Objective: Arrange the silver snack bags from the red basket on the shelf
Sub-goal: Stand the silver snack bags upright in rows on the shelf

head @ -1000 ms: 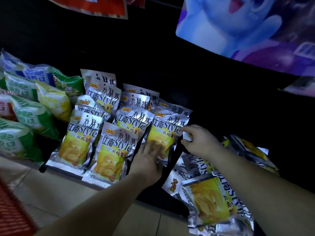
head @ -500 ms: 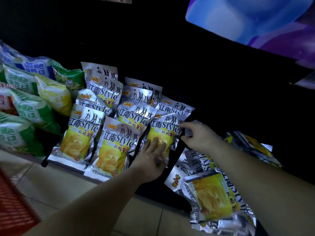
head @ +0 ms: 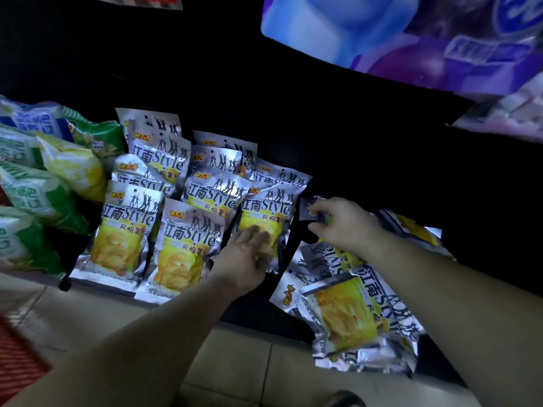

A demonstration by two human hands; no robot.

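Several silver snack bags with yellow chip pictures stand in rows on the dark bottom shelf. My left hand lies with straight fingers on the lower front of the rightmost standing bag. My right hand pinches the top corner of another silver bag just right of that row. A loose pile of silver bags lies flat on the shelf under my right forearm. A corner of the red basket shows at the bottom left.
Green, blue and yellow puffed snack bags crowd the shelf to the left of the silver rows. Beige floor tiles run along the shelf front. A blue and purple poster hangs above on the right. A dark shoe tip shows at the bottom.
My left hand has stayed pressed on the rightmost standing bag. My right hand has shifted slightly right and back with the pinched bag corner. The camera moved a little closer.
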